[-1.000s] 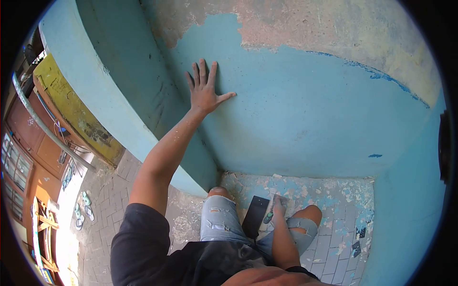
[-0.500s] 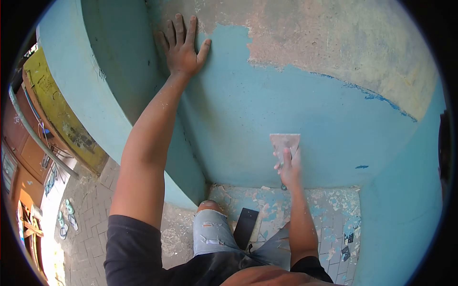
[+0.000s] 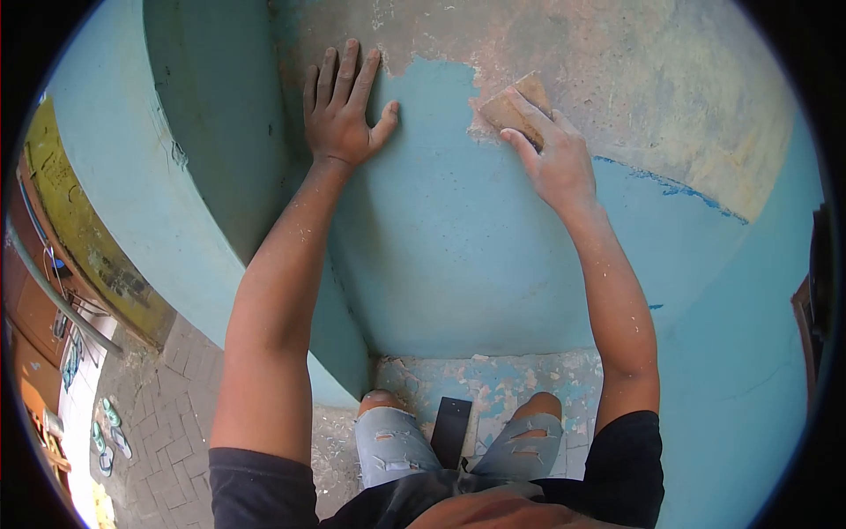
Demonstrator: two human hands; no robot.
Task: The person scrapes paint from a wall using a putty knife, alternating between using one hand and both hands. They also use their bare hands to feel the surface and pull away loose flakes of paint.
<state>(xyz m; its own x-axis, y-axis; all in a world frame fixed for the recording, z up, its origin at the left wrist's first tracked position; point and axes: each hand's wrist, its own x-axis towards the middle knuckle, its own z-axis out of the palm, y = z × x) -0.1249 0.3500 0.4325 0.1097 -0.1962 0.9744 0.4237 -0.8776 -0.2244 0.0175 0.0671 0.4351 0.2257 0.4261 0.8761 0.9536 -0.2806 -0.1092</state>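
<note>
My left hand (image 3: 342, 123) lies flat on the wall, fingers spread, at the left border of the remaining blue paint (image 3: 458, 238). In my right hand (image 3: 564, 163) is a paint scraper (image 3: 513, 113), its wide dusty blade against the wall and its handle hidden by my palm. The blade meets the ragged line between blue paint and the bare plaster (image 3: 679, 79) above it. White dust coats the fingers of my right hand.
Paint flakes litter the floor (image 3: 493, 375) at the wall's foot. A dark flat rectangular piece (image 3: 451, 432) lies between my knees. A blue pillar (image 3: 115, 115) stands close on the left, and sandals (image 3: 106, 436) rest on the paving beyond.
My right hand has raised the scraper from low on the blue paint up to the plaster's edge. My left hand remains flat on the wall; the view has shifted slightly.
</note>
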